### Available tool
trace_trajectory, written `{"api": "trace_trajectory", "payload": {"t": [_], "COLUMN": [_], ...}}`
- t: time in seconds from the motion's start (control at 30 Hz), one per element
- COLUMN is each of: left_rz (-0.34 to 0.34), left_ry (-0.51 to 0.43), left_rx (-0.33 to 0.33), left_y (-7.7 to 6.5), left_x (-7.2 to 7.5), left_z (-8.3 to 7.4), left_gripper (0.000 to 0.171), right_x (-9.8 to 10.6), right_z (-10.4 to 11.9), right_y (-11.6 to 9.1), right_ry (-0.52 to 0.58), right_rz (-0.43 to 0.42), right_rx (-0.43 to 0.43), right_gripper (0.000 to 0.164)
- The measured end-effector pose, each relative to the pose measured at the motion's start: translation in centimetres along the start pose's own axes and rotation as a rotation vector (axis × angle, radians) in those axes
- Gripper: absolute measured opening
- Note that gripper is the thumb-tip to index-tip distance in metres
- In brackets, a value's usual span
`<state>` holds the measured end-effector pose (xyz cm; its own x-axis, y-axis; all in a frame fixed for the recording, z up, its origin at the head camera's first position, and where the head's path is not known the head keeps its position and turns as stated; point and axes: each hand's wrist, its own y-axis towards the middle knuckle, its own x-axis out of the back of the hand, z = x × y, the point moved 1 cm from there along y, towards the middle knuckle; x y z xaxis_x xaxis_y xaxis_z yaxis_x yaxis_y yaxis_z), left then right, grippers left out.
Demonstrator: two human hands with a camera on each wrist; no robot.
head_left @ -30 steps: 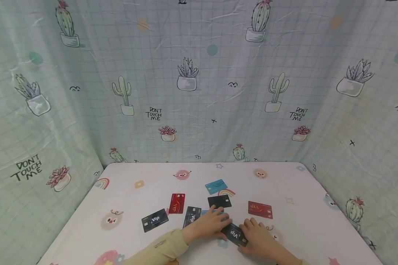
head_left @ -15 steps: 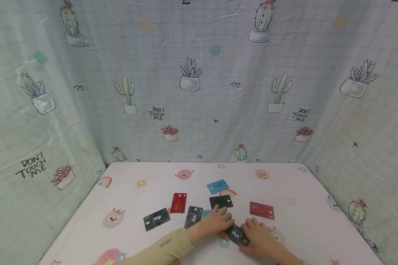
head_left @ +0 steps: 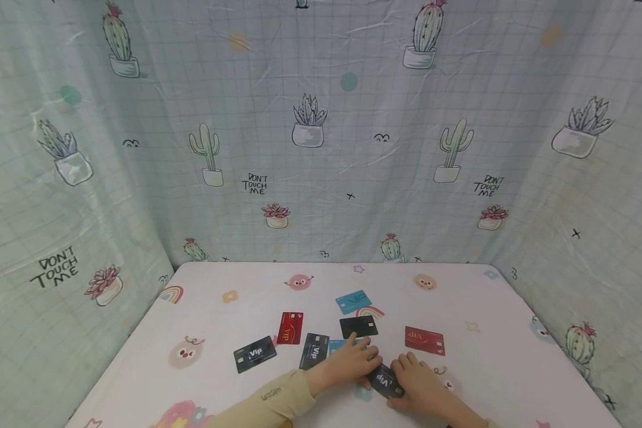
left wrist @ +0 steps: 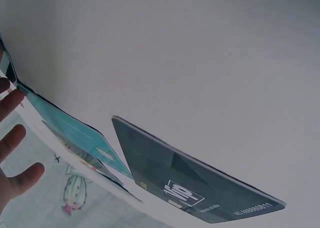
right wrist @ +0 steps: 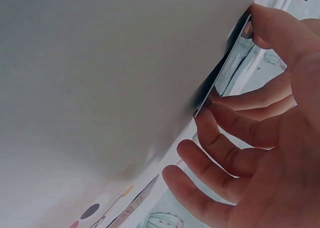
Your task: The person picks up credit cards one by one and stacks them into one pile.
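A black VIP card (head_left: pixel 386 381) lies between my two hands near the table's front. My left hand (head_left: pixel 348 361) grips its left end, fingers at the far edge and thumb at the near one. On its right end, my right hand (head_left: pixel 421 387) pinches the edges with thumb and finger; in the right wrist view the card (right wrist: pixel 231 64) appears nearly edge-on, the other fingers curved alongside. Beneath my left hand a blue card (head_left: pixel 338 344) is partly covered. Another black VIP card (head_left: pixel 314 351) lies left of that hand, also large in the left wrist view.
Further cards lie flat on the white patterned table (head_left: pixel 235 321): a black VIP card (head_left: pixel 255 353), a red one (head_left: pixel 290 327), a blue one (head_left: pixel 353 302), a black one (head_left: pixel 358 326) and a red one (head_left: pixel 425 340). Cactus-print cloth (head_left: pixel 321 178) walls the back and sides.
My left hand has shifted slightly right along the held card, covering more of it. My right hand stays nearly in place. The head view has drifted a little; the other cards lie as before.
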<state>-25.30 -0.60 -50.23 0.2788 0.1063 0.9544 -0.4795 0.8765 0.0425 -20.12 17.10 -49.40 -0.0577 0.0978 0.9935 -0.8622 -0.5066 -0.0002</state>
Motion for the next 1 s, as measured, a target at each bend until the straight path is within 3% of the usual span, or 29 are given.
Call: {"api": "trace_trajectory", "payload": {"t": [0.5, 1.0], "left_rz": [-0.004, -0.020], "left_ry": [-0.011, 0.039], "left_rx": [-0.016, -0.044], "left_y": [-0.03, -0.22], "left_x": [0.23, 0.34], "left_z": [-0.16, 0.01], "left_gripper": [0.055, 0.055], "right_x": [-0.32, -0.34], "right_z": [-0.21, -0.09], "right_y": [-0.12, -0.25], "right_ry": [-0.003, -0.009], "right_rz": [0.028, 0.007], "right_rx": [-0.031, -0.043], "right_gripper": [0.067, 0.068]}}
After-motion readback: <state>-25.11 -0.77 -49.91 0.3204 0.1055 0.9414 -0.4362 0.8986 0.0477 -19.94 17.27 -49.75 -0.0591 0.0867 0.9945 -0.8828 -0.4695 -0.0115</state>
